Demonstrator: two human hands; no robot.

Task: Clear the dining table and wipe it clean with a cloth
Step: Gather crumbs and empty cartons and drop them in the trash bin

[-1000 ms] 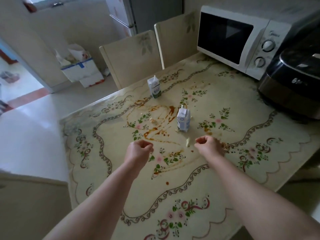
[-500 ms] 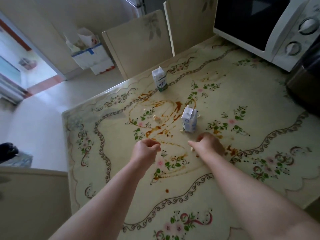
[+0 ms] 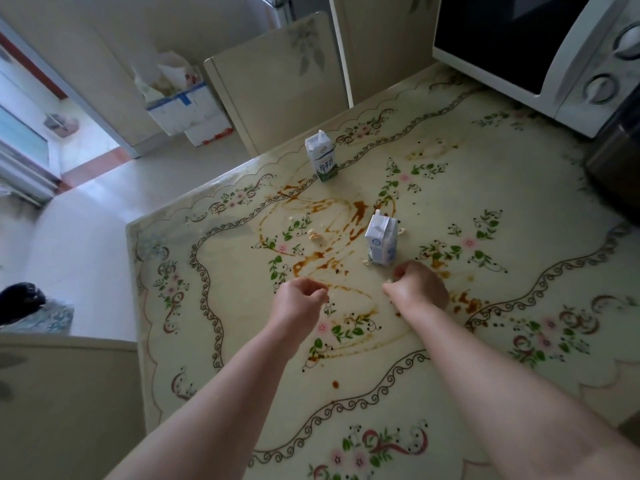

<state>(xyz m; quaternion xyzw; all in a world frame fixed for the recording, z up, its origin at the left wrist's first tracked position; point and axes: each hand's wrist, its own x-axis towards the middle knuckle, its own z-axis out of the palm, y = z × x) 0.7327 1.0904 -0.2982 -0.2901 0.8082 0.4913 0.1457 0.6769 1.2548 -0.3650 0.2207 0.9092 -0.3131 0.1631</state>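
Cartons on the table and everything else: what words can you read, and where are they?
"纯牛奶", on the green-and-white carton.
On the blue-and-white carton: a round logo and small print, too blurred to read.
On the microwave: dial markings, too blurred to read.
On the box on the floor: red print, unreadable.

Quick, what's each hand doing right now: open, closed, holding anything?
Left hand: closed, fingers curled, holding nothing visible.
Right hand: closed, apparently pinching a small pale scrap.
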